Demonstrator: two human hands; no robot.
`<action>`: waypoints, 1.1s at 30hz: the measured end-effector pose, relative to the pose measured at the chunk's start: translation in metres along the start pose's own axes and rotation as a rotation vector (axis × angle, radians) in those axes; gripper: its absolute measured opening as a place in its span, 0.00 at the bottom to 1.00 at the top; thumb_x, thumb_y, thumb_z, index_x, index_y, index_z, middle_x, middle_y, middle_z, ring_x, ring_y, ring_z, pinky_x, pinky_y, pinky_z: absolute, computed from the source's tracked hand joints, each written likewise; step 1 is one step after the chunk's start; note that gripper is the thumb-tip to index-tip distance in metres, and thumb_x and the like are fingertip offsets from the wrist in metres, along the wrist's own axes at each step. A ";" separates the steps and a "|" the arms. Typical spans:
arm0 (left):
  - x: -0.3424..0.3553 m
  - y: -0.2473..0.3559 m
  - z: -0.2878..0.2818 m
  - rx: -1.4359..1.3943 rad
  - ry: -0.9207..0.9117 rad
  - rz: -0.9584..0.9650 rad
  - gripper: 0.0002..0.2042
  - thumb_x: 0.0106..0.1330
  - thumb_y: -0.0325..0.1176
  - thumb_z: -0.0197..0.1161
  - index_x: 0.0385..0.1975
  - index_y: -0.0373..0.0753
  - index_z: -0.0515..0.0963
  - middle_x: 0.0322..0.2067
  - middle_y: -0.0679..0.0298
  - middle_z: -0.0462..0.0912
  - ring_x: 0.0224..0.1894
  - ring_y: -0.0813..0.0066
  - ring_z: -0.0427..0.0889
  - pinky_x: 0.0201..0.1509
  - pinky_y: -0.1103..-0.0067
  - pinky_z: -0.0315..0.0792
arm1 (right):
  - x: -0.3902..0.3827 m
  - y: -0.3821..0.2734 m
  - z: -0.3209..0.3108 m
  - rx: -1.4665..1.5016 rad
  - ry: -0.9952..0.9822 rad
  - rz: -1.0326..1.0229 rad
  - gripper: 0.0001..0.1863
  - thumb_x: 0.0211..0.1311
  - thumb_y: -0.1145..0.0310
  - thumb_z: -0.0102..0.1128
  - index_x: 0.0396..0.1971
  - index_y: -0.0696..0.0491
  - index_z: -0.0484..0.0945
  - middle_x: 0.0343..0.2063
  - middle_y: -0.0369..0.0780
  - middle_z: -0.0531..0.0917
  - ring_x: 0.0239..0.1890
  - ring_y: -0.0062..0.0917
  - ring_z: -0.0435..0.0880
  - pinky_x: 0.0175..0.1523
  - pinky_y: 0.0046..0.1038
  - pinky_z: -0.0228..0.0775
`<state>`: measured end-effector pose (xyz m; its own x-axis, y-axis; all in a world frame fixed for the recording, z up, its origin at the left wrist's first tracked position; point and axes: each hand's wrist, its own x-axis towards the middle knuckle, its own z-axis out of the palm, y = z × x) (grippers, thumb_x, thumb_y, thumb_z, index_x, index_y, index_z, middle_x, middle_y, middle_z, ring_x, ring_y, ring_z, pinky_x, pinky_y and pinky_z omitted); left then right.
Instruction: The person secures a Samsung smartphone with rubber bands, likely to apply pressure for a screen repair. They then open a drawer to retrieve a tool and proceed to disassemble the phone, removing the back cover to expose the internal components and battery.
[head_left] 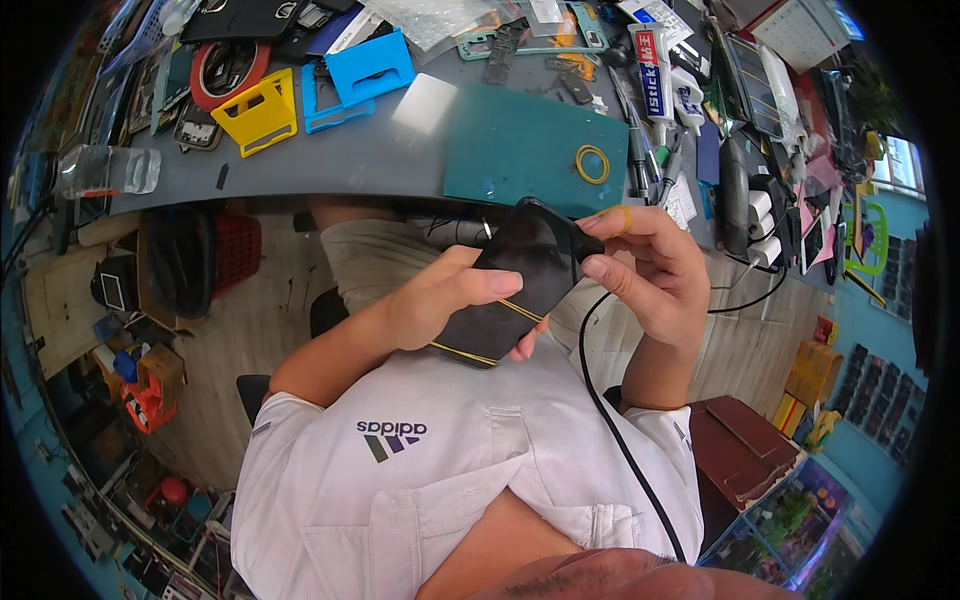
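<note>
My left hand [436, 296] grips a dark phone [535, 255] in front of my chest, thumb lying across its glossy face and fingertips showing at the far edge. Thin yellow rubber bands [470, 352] run around the phone's lower part. At the phone's upper right corner, the thumb and index finger of my right hand [650, 275] close on its edge. Another yellow band loops around that index finger. The phone is tilted and held off the bench, just short of a green mat [530, 140]. A loose ring of yellow rubber bands [592, 165] lies on this mat.
Yellow [262, 112] and blue [368, 70] plastic holders lie on the grey bench beside a red tape roll [225, 75]. A white glue tube [650, 85] and several pen-like tools stand right of the mat. A black cable [600, 385] hangs past my right arm.
</note>
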<state>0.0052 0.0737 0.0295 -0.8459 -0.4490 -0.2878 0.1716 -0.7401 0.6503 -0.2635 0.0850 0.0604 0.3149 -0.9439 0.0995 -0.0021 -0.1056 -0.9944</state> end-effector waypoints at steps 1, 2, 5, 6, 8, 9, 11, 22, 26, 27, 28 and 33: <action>-0.001 0.000 -0.002 -0.006 -0.008 0.000 0.30 0.70 0.52 0.57 0.54 0.25 0.77 0.44 0.47 0.87 0.42 0.59 0.90 0.48 0.68 0.84 | 0.001 0.001 0.002 0.013 0.010 -0.009 0.17 0.66 0.84 0.69 0.54 0.64 0.80 0.51 0.46 0.87 0.51 0.27 0.88 0.55 0.27 0.82; -0.001 0.001 -0.004 -0.002 -0.020 0.000 0.31 0.69 0.52 0.57 0.55 0.25 0.77 0.45 0.45 0.87 0.43 0.58 0.90 0.49 0.68 0.84 | 0.002 0.001 0.004 0.026 0.021 -0.019 0.17 0.66 0.84 0.69 0.54 0.64 0.80 0.51 0.46 0.87 0.51 0.27 0.88 0.56 0.27 0.82; -0.001 0.006 -0.013 0.004 -0.089 0.008 0.33 0.69 0.52 0.57 0.58 0.23 0.75 0.51 0.41 0.85 0.48 0.54 0.90 0.51 0.67 0.84 | 0.002 0.003 0.005 -0.013 0.040 -0.060 0.19 0.66 0.84 0.69 0.55 0.64 0.79 0.51 0.46 0.87 0.50 0.26 0.88 0.55 0.28 0.82; 0.001 0.010 -0.018 0.002 -0.134 0.014 0.33 0.69 0.51 0.57 0.59 0.23 0.75 0.53 0.39 0.84 0.49 0.53 0.89 0.52 0.67 0.84 | 0.002 0.004 0.004 -0.040 0.044 -0.077 0.19 0.66 0.84 0.69 0.56 0.64 0.78 0.51 0.46 0.87 0.50 0.26 0.88 0.55 0.28 0.82; 0.004 0.016 -0.022 0.012 -0.177 0.010 0.34 0.68 0.50 0.57 0.62 0.22 0.73 0.57 0.36 0.82 0.52 0.51 0.88 0.54 0.67 0.84 | 0.003 0.004 0.003 -0.087 0.013 -0.128 0.19 0.66 0.85 0.69 0.56 0.64 0.78 0.51 0.46 0.87 0.51 0.26 0.88 0.55 0.28 0.81; 0.007 0.019 -0.021 0.025 -0.176 -0.001 0.34 0.68 0.49 0.56 0.63 0.21 0.73 0.58 0.35 0.80 0.53 0.50 0.87 0.55 0.66 0.83 | 0.003 0.004 0.003 -0.110 -0.002 -0.154 0.19 0.66 0.85 0.69 0.56 0.64 0.78 0.51 0.46 0.87 0.51 0.26 0.88 0.55 0.28 0.81; 0.010 0.021 -0.016 -0.015 -0.164 -0.008 0.35 0.67 0.47 0.55 0.64 0.21 0.71 0.60 0.34 0.79 0.55 0.48 0.87 0.57 0.66 0.83 | 0.003 0.006 0.004 -0.071 0.060 -0.141 0.19 0.66 0.85 0.68 0.56 0.63 0.77 0.51 0.47 0.87 0.51 0.25 0.87 0.55 0.28 0.80; 0.007 0.004 -0.015 -0.223 -0.187 -0.031 0.36 0.62 0.42 0.53 0.65 0.19 0.68 0.61 0.34 0.77 0.58 0.48 0.85 0.62 0.61 0.80 | 0.006 0.015 -0.006 0.084 0.162 -0.192 0.17 0.70 0.85 0.64 0.54 0.60 0.72 0.48 0.50 0.86 0.50 0.29 0.86 0.55 0.30 0.82; -0.002 -0.003 -0.021 -0.213 -0.307 -0.141 0.34 0.61 0.43 0.55 0.62 0.19 0.71 0.58 0.37 0.80 0.55 0.53 0.86 0.61 0.63 0.79 | 0.012 0.011 -0.029 0.110 0.223 -0.245 0.16 0.73 0.85 0.56 0.57 0.62 0.71 0.43 0.50 0.85 0.46 0.32 0.86 0.51 0.37 0.85; -0.001 -0.005 -0.022 -0.179 -0.288 -0.109 0.34 0.61 0.43 0.55 0.61 0.20 0.72 0.57 0.38 0.81 0.54 0.54 0.86 0.60 0.63 0.79 | 0.011 0.008 -0.025 0.096 0.220 -0.243 0.17 0.72 0.85 0.56 0.58 0.62 0.71 0.43 0.50 0.85 0.46 0.32 0.86 0.52 0.37 0.84; -0.001 -0.005 -0.022 -0.148 -0.271 -0.077 0.33 0.61 0.42 0.55 0.61 0.20 0.73 0.56 0.38 0.81 0.53 0.55 0.86 0.59 0.64 0.79 | 0.010 0.005 -0.019 0.082 0.219 -0.238 0.18 0.72 0.85 0.56 0.60 0.63 0.70 0.42 0.49 0.85 0.46 0.32 0.86 0.52 0.38 0.84; 0.000 0.010 -0.010 0.027 -0.206 0.007 0.31 0.62 0.42 0.55 0.58 0.21 0.76 0.53 0.41 0.84 0.51 0.59 0.86 0.56 0.68 0.79 | 0.011 -0.006 -0.009 -0.092 0.145 -0.228 0.20 0.79 0.77 0.43 0.61 0.68 0.78 0.34 0.49 0.87 0.38 0.28 0.87 0.45 0.24 0.77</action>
<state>0.0119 0.0613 0.0294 -0.9308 -0.3397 -0.1350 0.1663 -0.7225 0.6711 -0.2688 0.0727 0.0677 0.1785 -0.9268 0.3304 -0.0347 -0.3415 -0.9392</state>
